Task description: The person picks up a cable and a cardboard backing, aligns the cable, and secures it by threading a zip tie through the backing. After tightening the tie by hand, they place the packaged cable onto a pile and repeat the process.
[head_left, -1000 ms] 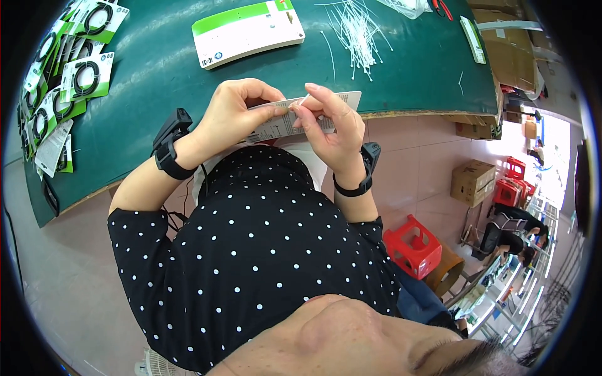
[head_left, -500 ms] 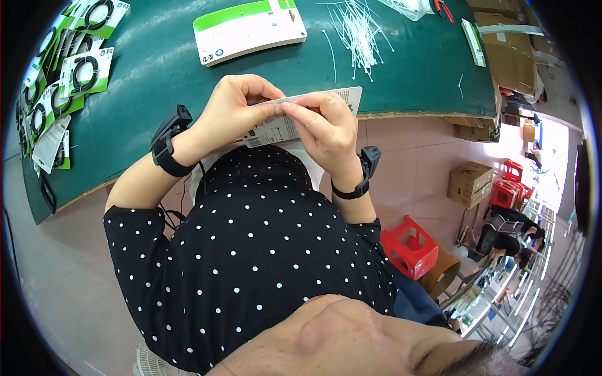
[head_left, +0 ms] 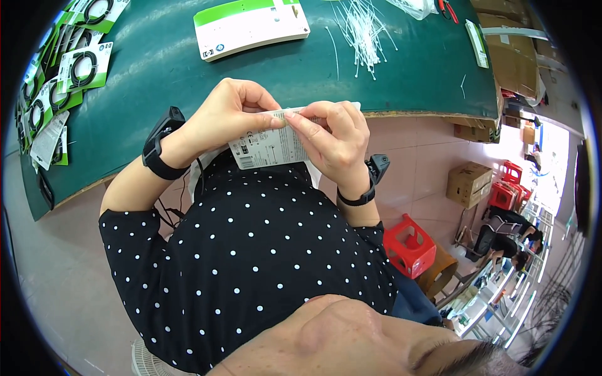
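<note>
Between both hands, just off the table's near edge, is a white printed packaging card [head_left: 264, 149], tilted with its printed back toward me. My left hand [head_left: 241, 113] pinches its upper edge with thumb and fingers. My right hand [head_left: 335, 131] is closed beside it, thumb and forefinger pinching at the same edge, near the left fingertips. Whether a cable tie is between the fingertips is too small to tell. Beyond the hands lies a stack of white and green cards [head_left: 251, 31]. A loose pile of white cable ties [head_left: 365, 37] rests to its right.
Carded black cables [head_left: 83, 70] are heaped on the left of the green table [head_left: 157, 88]. Red-handled pliers [head_left: 449, 11], a clear plastic bag [head_left: 414, 6] and a green-white card [head_left: 476, 44] lie at the right. A red stool [head_left: 411, 247] and cardboard box [head_left: 470, 183] stand on the floor.
The card has tilted so more of its printed back shows, and its lower edge is closer to me. Both hands have lowered slightly toward me, still pinching at its upper edge.
</note>
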Tool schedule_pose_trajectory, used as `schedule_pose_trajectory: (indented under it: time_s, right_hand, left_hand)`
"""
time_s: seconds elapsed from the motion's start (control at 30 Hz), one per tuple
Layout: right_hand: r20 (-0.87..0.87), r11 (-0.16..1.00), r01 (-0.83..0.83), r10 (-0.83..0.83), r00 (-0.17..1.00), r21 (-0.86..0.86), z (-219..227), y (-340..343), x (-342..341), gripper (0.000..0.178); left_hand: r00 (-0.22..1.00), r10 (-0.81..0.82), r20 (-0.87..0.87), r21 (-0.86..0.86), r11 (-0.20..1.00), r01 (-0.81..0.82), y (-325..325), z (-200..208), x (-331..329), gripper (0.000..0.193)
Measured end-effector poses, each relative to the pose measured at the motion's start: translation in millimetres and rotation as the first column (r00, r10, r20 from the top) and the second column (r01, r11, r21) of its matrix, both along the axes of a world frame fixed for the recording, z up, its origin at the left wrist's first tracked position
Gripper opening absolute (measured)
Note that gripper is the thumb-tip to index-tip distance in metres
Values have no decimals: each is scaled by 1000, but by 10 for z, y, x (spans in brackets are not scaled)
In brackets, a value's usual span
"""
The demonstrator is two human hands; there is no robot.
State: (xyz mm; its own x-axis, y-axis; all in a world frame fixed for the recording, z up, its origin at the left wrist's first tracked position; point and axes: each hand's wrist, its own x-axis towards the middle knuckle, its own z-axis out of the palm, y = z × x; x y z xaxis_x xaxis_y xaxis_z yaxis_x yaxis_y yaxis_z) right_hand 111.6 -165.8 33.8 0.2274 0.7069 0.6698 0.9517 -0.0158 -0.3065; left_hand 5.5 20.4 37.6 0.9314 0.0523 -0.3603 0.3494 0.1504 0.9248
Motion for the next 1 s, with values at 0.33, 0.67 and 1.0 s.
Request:
schedule_pose_trajectory:
  time_s: [0.33,0.67,1.0]
  right_hand:
    - [-51,993,-95,92,994,-67,63,5,18,29]
    - [-87,982,-164,156,984,-92,90,-12,-5,27]
    - [-123,980,-160,146,982,-114,112,-27,-33,29]
  left_hand:
    - [997,-65,-30,13,998,65,27,33,-52,17]
    - [997,-71,-28,27,997,72,-16,101,-116,17]
    - [1000,19,21,71,997,-20,-79,4,-180,13]
